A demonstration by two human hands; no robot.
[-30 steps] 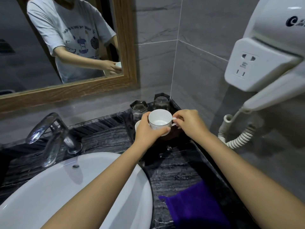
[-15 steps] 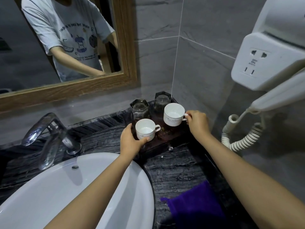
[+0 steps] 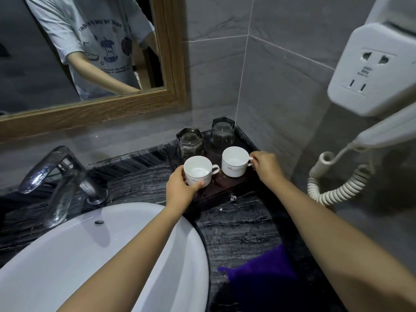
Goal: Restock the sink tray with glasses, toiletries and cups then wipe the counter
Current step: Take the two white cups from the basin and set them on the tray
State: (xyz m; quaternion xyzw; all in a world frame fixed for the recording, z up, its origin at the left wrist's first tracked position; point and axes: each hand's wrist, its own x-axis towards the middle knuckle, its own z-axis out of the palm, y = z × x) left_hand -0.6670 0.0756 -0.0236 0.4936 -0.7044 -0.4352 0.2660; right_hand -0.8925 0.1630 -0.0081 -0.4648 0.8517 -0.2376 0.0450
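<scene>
A dark tray (image 3: 221, 188) sits in the counter's back right corner. Two clear faceted glasses, the left glass (image 3: 190, 143) and the right glass (image 3: 222, 132), stand at its rear. In front of them stand two white cups. My left hand (image 3: 180, 191) wraps the left cup (image 3: 198, 171) from its near side. My right hand (image 3: 266, 166) pinches the handle of the right cup (image 3: 235, 162). Both cups rest upright on the tray. No toiletries are visible.
A white basin (image 3: 90, 255) and chrome faucet (image 3: 58, 176) fill the left. A purple cloth (image 3: 261, 280) lies on the black marbled counter (image 3: 236, 226) near me. A wall hair dryer unit (image 3: 378, 70) with coiled cord (image 3: 331, 181) hangs at right. A wood-framed mirror (image 3: 94, 109) spans the back wall.
One second ago both hands held one cup above the tray. The cups have since been set apart side by side, and the right cup has settled lower onto the tray.
</scene>
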